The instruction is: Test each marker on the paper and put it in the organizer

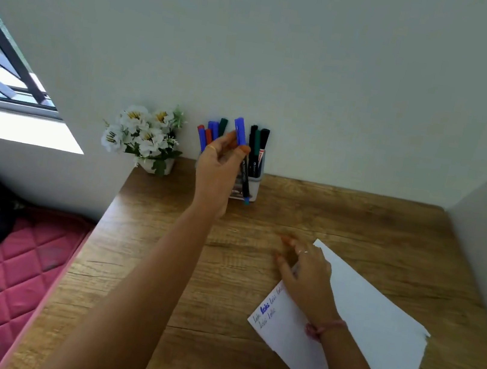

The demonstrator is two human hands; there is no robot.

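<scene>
Handwriting in blue, too small to read, sits on the paper (373, 323) near corner, under the flat, unclenched right hand (306, 276). Left hand (218, 164) grips a blue-capped marker (241, 155) mid-barrel, long axis near vertical, cap above the fingers, tip below, just before the white organizer (253, 185) of markers. Wooden desk (160, 266), pale wall, white flowers (142, 134) beside.

My left hand (218, 161) holds a blue marker (240, 131) upright, just in front of the organizer (253, 182) full of markers. My right hand (306, 272) lies flat on the paper (372, 330) on the worktop (222, 276).
</scene>
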